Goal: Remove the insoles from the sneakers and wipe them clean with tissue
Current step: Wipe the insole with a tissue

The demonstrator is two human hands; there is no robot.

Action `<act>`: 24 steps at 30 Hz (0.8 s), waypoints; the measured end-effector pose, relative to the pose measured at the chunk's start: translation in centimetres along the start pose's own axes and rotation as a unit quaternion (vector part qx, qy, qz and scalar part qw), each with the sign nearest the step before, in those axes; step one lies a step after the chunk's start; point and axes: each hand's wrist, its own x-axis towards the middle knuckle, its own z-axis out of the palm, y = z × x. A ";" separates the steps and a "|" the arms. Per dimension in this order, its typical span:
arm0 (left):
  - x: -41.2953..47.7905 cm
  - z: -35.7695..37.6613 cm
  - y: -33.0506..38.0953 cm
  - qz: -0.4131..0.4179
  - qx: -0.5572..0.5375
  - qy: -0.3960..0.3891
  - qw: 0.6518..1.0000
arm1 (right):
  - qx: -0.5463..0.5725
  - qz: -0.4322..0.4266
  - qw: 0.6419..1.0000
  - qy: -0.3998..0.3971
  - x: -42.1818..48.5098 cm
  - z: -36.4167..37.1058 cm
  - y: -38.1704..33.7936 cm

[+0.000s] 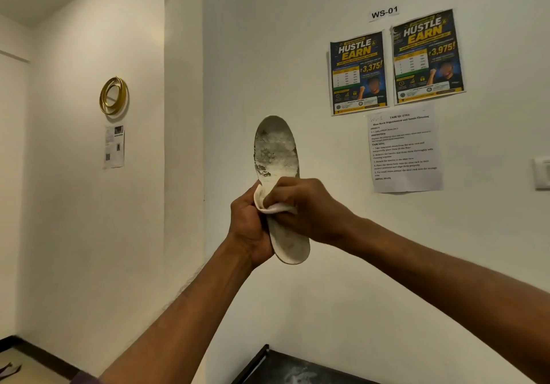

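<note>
left hand (pixel 249 225): fingers curled round upright insole (pixel 276 151), mid-length
right hand (pixel 309 208): pinches tissue (pixel 269 205) against insole
hidden: insole middle behind both hands, most of tissue

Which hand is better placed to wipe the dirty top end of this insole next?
Right. The right hand pinches the tissue against the middle of the insole, just below the grey grime. The left hand grips the insole lower down, steadying it.
</note>
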 end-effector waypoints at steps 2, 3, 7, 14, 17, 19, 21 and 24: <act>0.0 0.1 0.0 0.008 0.005 0.003 1.000 | 0.001 -0.019 1.000 -0.019 0.0 0.1 -0.1; 0.0 0.1 0.0 0.012 -0.001 0.004 1.000 | 0.004 -0.008 1.000 -0.005 0.1 -0.1 0.2; -0.1 0.4 0.5 -0.006 0.013 -0.007 1.000 | 0.001 0.000 1.000 0.026 -0.4 0.0 0.3; -0.2 0.3 1.0 -0.019 0.014 0.000 1.000 | -0.018 -0.013 1.000 -0.014 -1.3 -0.2 -0.2; -0.2 0.0 1.5 -0.032 0.015 -0.001 0.999 | -0.036 -0.060 0.996 -0.059 -1.8 0.3 -0.6; -0.2 0.0 1.7 -0.021 0.020 0.000 1.000 | -0.040 -0.033 0.998 -0.040 -1.7 -0.2 0.0; -0.2 0.1 1.7 -0.023 0.019 0.003 1.000 | -0.041 -0.033 0.998 -0.033 -2.0 -0.1 -0.1; -0.2 0.1 1.9 -0.030 0.020 0.009 0.999 | -0.043 -0.075 0.993 -0.074 -2.7 0.9 -0.7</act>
